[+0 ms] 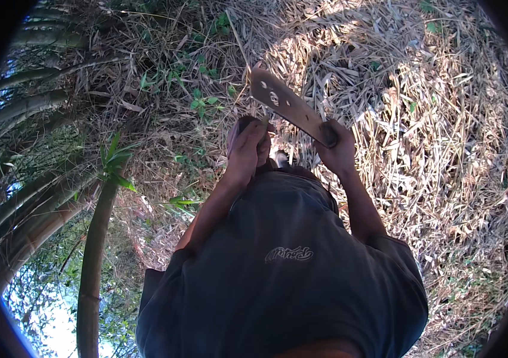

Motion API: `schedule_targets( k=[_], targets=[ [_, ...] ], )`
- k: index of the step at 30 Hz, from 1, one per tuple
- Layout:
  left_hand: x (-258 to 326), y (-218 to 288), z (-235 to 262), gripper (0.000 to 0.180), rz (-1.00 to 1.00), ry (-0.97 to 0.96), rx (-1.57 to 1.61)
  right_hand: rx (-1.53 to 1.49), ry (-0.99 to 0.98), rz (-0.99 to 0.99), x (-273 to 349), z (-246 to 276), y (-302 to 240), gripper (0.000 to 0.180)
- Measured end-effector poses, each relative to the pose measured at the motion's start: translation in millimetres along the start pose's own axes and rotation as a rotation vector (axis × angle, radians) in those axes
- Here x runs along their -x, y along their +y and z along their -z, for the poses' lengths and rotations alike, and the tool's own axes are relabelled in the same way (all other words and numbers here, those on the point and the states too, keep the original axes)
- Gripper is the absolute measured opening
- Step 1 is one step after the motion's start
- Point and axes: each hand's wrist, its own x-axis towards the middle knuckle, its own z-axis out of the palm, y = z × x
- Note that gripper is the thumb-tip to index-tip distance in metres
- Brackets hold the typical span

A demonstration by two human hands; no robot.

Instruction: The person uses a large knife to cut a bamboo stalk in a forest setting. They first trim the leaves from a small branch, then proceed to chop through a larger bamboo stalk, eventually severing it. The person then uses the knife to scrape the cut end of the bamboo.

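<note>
In my right hand (339, 148) is the dark handle of a machete (290, 102), its broad flat blade reaching up and to the left. Pale patches mark the blade. My left hand (245, 150) is closed just below and left of the blade, its fingers around a thin stick (239, 39). This stick appears to run up and away behind the blade tip, so its middle is partly hidden. Blade and left fingers are close together; whether the edge touches the stick I cannot tell. Both hands are in front of my dark shirt (278, 238).
Dry leaves and straw (409, 137) cover the ground ahead and to the right. On the left, a bamboo stem (93, 262) stands close to my arm, with thicker curved stems (33, 218) beyond it. Small green plants (202, 102) grow ahead of my left hand.
</note>
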Motion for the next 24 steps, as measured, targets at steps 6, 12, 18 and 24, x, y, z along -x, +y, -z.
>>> schedule_targets(
  k=[6,12,18,24],
  targets=[
    [-100.4,19.7,-0.4,0.023,0.081,-0.021,-0.317,0.265,0.006,0.392,-107.1,1.9,-1.4,0.027],
    [-220.5,78.4,1.6,0.029,-0.593,-0.134,-0.643,0.254,-0.014,0.486,-259.0,-2.3,1.3,0.03],
    [-307.6,163.1,6.4,0.04,-0.542,-0.226,-0.524,0.273,-0.109,0.596,-384.4,16.7,-44.9,0.025],
    [-340.4,221.3,-13.1,0.035,-0.881,-0.095,-0.63,0.352,-0.14,0.608,-441.9,40.7,-96.5,0.024]
  ],
)
